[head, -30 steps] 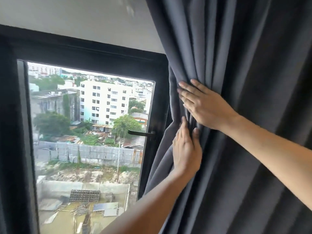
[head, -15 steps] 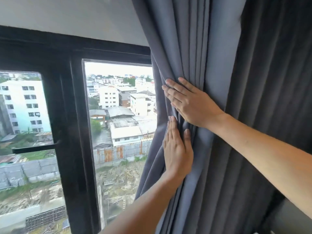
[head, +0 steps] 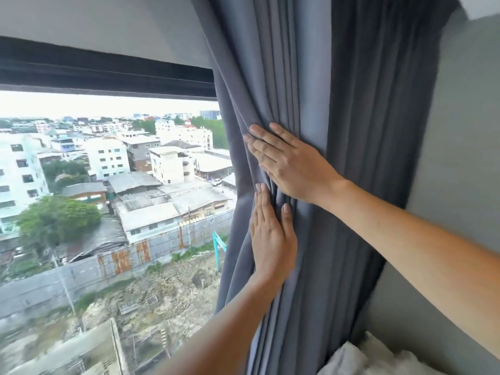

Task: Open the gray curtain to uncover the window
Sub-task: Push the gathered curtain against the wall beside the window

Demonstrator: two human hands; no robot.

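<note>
Hanging bunched in folds, gray curtain (head: 311,77) leaves window (head: 108,185) bare.

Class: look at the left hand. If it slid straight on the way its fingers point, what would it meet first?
Probably the right hand: the left hand points up the gray curtain, its fingertips just below that hand.

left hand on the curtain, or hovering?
Touching. The head view shows the left hand pressed flat against the bunched folds of the gray curtain, fingers pointing up, with no gap visible beneath the palm.
</note>
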